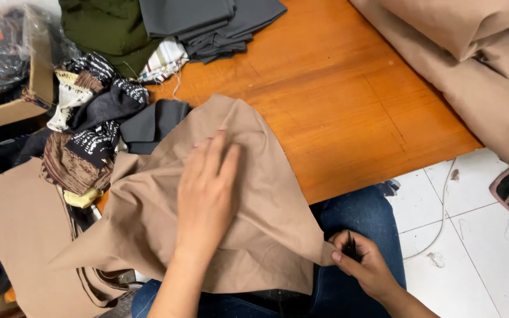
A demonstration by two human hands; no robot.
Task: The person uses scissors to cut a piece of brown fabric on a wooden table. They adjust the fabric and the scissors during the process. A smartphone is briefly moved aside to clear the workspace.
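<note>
A tan piece of cloth lies over the front edge of the orange wooden table and onto my lap. My left hand rests flat on the middle of it, fingers spread and pointing away from me. My right hand is low at the right, over my blue jeans. It pinches the cloth's right corner and holds a small dark object whose kind I cannot tell.
A heap of patterned black, white and brown scraps lies at the left, with more tan cloth below it. Folded grey cloth and green cloth sit at the back. A cardboard box stands far left. Large tan fabric covers the right. White floor tiles show lower right.
</note>
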